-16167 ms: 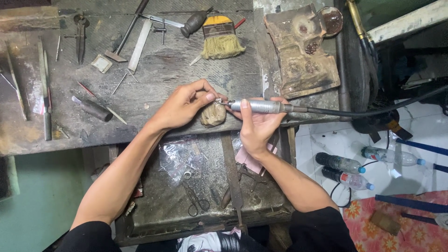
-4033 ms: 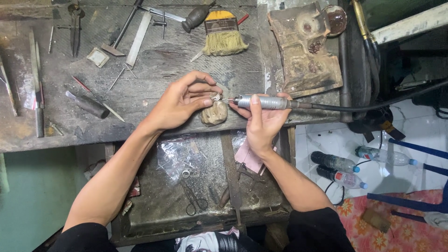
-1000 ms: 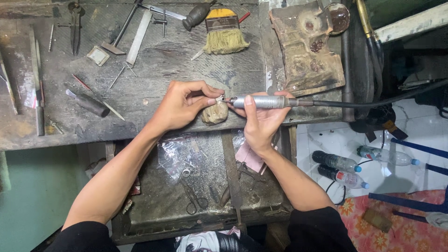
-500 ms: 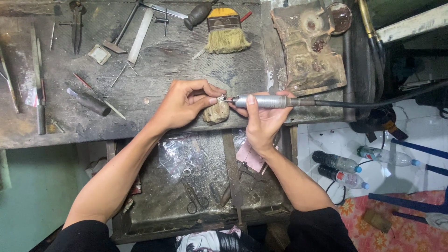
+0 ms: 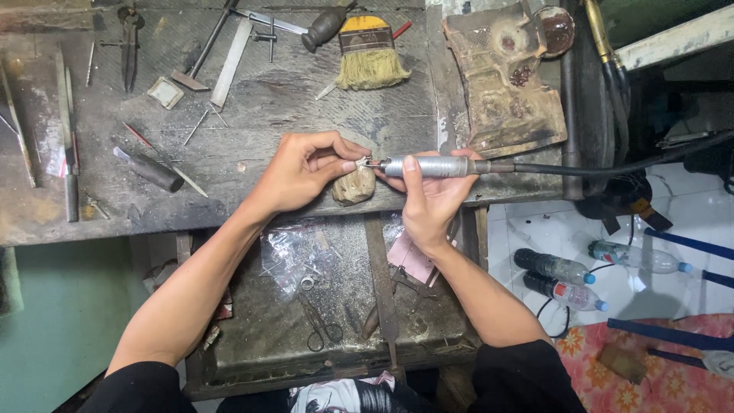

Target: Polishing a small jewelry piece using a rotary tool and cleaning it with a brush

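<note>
My left hand (image 5: 302,172) pinches a small silvery metal piece (image 5: 361,162) at its fingertips, resting against a worn wooden bench peg (image 5: 353,186) at the front edge of the dark workbench (image 5: 267,92). My right hand (image 5: 428,200) grips a silver rotary handpiece (image 5: 432,166), held level, its tip touching the small piece. A black flexible shaft (image 5: 612,164) runs from the handpiece off to the right.
Files, tweezers, pliers and a yellow-bristled brush (image 5: 371,57) lie on the bench top. A rusty metal block (image 5: 505,76) sits at the right. Below the bench an open drawer (image 5: 336,306) holds scissors, plastic bags and pink paper. Plastic bottles (image 5: 566,279) lie on the white floor.
Both hands stay at the peg with the handpiece tip against the small piece; only slight shifts of the fingers and view.
</note>
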